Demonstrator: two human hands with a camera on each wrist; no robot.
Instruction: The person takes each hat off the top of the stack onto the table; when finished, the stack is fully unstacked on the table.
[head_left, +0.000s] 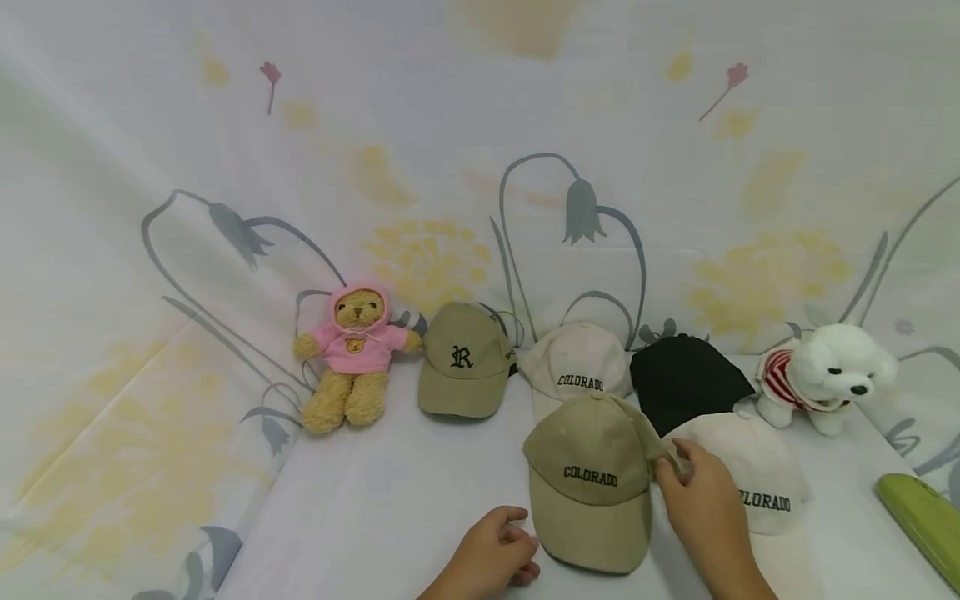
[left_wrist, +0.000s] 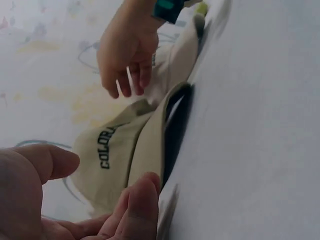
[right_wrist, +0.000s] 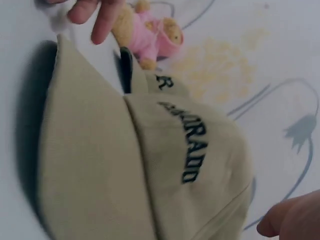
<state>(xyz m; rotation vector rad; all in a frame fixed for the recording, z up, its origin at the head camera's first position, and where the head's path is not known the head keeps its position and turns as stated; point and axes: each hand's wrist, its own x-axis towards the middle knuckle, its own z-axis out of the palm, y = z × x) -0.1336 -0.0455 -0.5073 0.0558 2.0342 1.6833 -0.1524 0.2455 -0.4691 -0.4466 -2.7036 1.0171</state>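
A khaki COLORADO baseball cap (head_left: 592, 529) sits on the white surface between the two hands, its brim toward me. My left hand (head_left: 491, 554) is beside the brim's left edge, fingers loosely bent and holding nothing. At the cap's right side is my right hand (head_left: 705, 504), thumb and fingers apart. In the left wrist view the right hand (left_wrist: 127, 55) hangs just above the cap (left_wrist: 147, 150), fingers loose. The right wrist view shows a gap between the right thumb (right_wrist: 287, 220) and the cap (right_wrist: 95, 145). A cream COLORADO cap (head_left: 768, 467) lies partly behind the right hand.
Behind stand an olive cap with an R (head_left: 461, 358), another cream COLORADO cap (head_left: 581, 358) and a black cap (head_left: 686, 379). A pink-hooded teddy bear (head_left: 356, 358) sits left, a white plush dog (head_left: 832, 375) right. A green object (head_left: 918, 521) lies at the right edge.
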